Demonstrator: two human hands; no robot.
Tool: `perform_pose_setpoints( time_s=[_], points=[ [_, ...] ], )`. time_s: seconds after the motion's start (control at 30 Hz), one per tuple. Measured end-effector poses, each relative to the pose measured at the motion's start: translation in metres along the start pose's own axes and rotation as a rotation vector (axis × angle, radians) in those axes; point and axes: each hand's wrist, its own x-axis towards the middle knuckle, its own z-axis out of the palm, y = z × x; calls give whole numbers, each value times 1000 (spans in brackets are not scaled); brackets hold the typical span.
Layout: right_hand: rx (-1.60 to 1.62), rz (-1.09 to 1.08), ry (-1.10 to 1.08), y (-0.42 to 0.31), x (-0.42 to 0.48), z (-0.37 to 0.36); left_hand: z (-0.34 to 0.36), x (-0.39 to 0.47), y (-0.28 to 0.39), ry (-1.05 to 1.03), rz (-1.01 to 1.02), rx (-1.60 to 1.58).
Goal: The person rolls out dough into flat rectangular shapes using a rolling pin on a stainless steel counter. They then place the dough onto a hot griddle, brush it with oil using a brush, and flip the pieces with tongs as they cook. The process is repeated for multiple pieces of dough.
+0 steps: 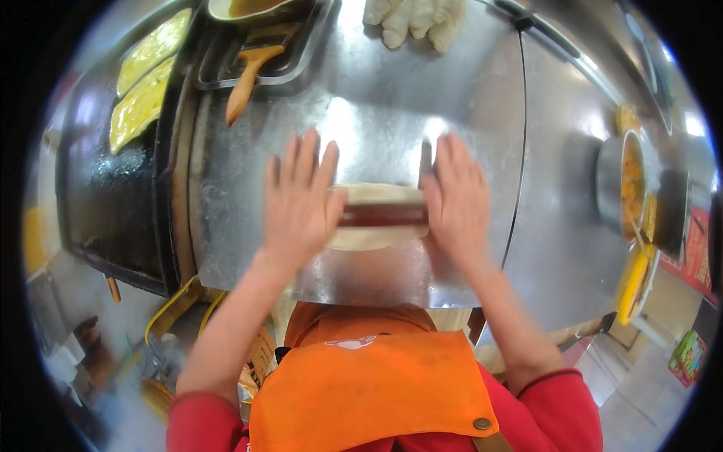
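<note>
A brown wooden rolling pin lies crosswise over a flat oval of pale dough on the stainless steel worktop. My left hand rests flat over the pin's left end, fingers straight and spread. Over the right end lies my right hand, also flat, its fingers pointing away from me. Both palms hide the pin's ends, and neither hand's fingers curl around it. Motion blurs the pin and the dough. Just beside my right thumb is a narrow dark strip, perhaps a scraper.
At left, a black griddle carries two glossy yellow-green flatbreads. A wooden-handled brush leans in a metal tray beside a bowl of brown liquid. Dough pieces sit at the back; a metal basin stands right.
</note>
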Motion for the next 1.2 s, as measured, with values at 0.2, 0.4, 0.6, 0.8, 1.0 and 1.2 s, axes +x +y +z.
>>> perform_pose_setpoints(
  time_s=[0.2, 0.4, 0.6, 0.8, 1.0, 1.2],
  points=[
    [32, -1, 68, 16, -16, 3, -2, -3, 19, -28, -2, -47],
    [246, 20, -104, 4, -104, -19, -14, -60, 22, 1, 271, -141],
    [27, -68, -73, -30, -30, -4, -15, -57, -11, -46, 14, -188],
    [-55, -84, -53, -43, -1, 9, -5, -25, -35, 17, -50, -162],
    [23, -165, -160, -52, -41, -9, -3, -71, -17, -83, -100, -239],
    [-39, -126, 119, -48, 63, 21, 2, 29, -67, 156, -154, -197]
  ],
)
